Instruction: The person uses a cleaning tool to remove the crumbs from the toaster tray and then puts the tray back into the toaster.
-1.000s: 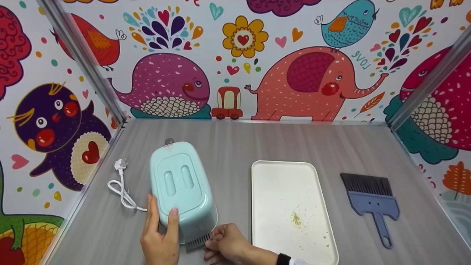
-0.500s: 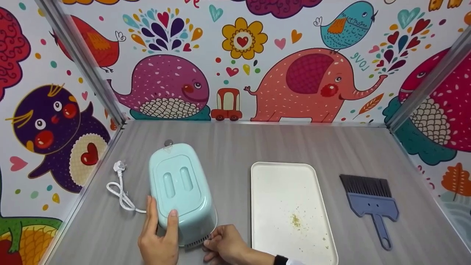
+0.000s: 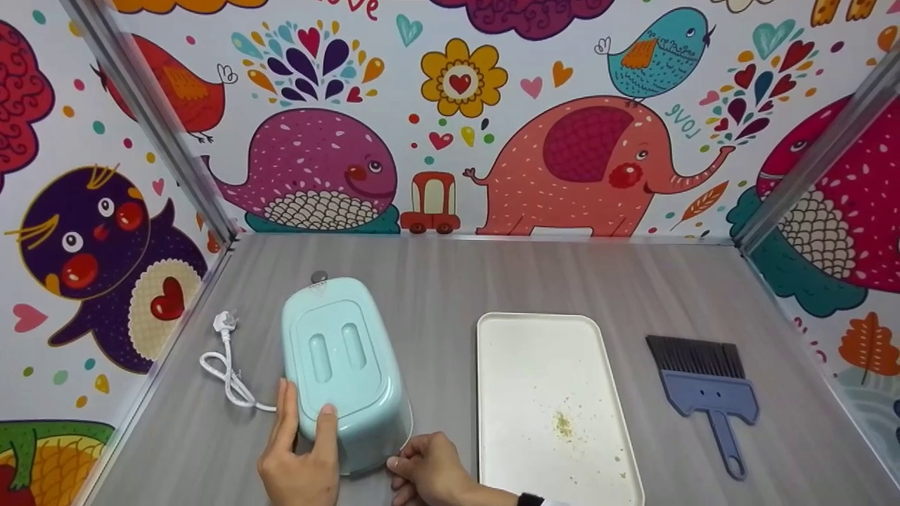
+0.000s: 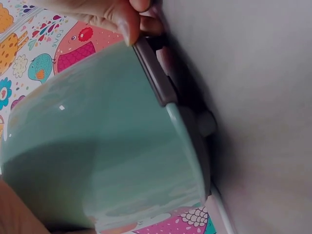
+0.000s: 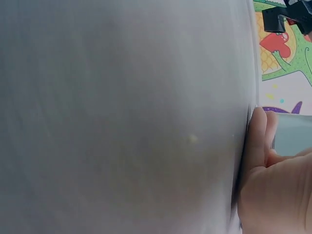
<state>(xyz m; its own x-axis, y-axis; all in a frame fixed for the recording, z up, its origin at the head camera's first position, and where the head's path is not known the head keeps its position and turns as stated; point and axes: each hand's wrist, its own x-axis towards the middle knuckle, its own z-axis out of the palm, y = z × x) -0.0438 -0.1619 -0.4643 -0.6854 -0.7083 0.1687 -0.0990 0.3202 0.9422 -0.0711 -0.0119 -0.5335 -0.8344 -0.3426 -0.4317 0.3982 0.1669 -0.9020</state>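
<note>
A mint-green toaster (image 3: 351, 414) with a matching lid (image 3: 337, 358) stands on the left half of the table, turned slightly. My left hand (image 3: 299, 450) steadies its near left corner, fingers straight along the side and thumb up against the near end. At the base, a grey-brown strip, the front edge of the crumb tray (image 4: 156, 73), shows in the left wrist view. My right hand (image 3: 429, 464) pinches that strip's corner between thumb and fingers. The rest of the crumb tray is hidden inside the toaster. The right wrist view shows my right hand (image 5: 273, 190) low over the table.
Right of the toaster lies a cream tray (image 3: 520, 365) with crumbs (image 3: 564, 424) scattered on it. A blue brush (image 3: 706, 397) with dark bristles rests farther right. The white cord (image 3: 232, 383) and its plug lie left of the toaster. Patterned walls enclose the table's back and sides.
The slotted grey crumb tray, sticking out from the toaster's near end a second ago, has slid in until its slots no longer show. Both hands stay at the toaster.
</note>
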